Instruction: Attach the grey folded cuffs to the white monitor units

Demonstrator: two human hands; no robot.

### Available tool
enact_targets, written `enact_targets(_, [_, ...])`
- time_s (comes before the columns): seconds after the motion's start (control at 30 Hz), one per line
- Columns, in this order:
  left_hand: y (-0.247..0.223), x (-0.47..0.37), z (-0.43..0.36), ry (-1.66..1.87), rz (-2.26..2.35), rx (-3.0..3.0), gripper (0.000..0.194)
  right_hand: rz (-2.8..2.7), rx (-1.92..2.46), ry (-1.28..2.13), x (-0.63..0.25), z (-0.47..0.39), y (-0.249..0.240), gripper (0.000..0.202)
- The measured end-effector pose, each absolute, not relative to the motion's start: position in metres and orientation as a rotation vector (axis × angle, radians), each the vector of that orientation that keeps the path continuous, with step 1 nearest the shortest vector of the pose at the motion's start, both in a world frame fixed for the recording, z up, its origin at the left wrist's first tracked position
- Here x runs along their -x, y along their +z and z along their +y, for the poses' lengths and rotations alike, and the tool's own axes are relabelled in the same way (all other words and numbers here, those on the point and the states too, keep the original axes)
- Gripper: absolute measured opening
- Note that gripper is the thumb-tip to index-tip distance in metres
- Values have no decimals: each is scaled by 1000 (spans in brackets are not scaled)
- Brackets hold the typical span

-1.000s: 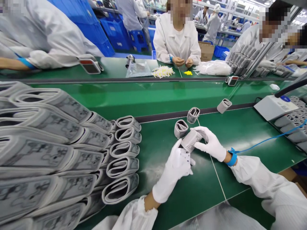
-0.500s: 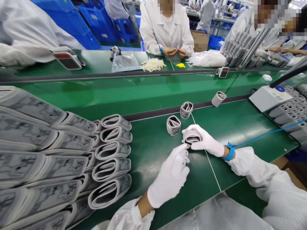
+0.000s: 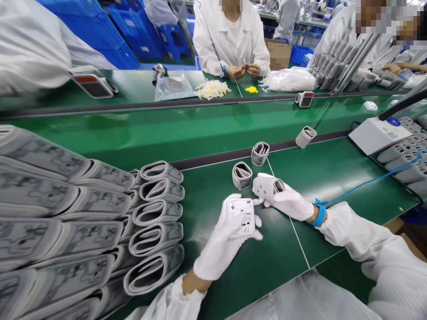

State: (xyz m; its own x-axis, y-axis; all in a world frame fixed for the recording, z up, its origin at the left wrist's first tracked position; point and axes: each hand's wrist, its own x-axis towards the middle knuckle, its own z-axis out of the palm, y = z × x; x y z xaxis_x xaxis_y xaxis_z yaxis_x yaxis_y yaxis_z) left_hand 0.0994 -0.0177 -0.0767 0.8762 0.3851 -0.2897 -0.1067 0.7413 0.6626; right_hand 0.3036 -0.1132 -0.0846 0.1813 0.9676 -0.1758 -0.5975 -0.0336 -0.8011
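My left hand (image 3: 215, 249), in a white glove, is palm up with its fingers round a small white plastic device housing (image 3: 246, 217). Small slots and openings show on the housing's upturned face. To its right, my gloved right hand (image 3: 291, 203) grips a rolled grey wrist cuff (image 3: 266, 188), whose side with several round spots faces me. The two hands are close together above the green bench. Just beyond them stand two rolled cuffs, a nearer one (image 3: 242, 176) and a farther one (image 3: 260, 154).
Stacked grey cuffs (image 3: 156, 233) fill the left side. Another cuff (image 3: 306, 137) stands by the far bench edge. A white box (image 3: 378, 135) and more cuffs (image 3: 400, 153) are at right. A blue cord (image 3: 370, 181) runs from my right wristband. Across the green strip, a co-worker (image 3: 231, 40) handles small parts.
My left hand has turned palm up and drawn slightly left, bringing the white housing into view. My right hand has rotated the cuff, so its spotted side now shows.
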Motion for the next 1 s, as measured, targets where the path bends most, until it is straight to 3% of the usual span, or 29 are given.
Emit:
enact_targets(0.07, [-76,-99,-18,321,451,-673,58,-584,988,1255,-301,-114,-87,83])
enact_targets(0.2, [-75,-104,-18,412,531,-686,46,-749,1172,1031,-285,-119,-94,94])
enact_targets(0.4, [-88,-105,-33,743,670,-936,42,-935,1433,814,-249,-128,-95,83])
enact_targets(0.6, [-104,-98,-42,950,593,-1284,39,-1049,1618,664,-239,-130,-94,102])
enact_targets(0.8, [-113,-99,-43,1029,435,-1496,26,-1129,1633,627,-236,-133,-96,100])
enact_targets(0.9, [-110,-97,-41,1032,329,-1596,33,-1165,1633,608,-237,-133,-96,99])
enact_targets(1.0, [-105,-93,-36,950,209,-1736,52,-1213,1619,565,-238,-132,-99,100])
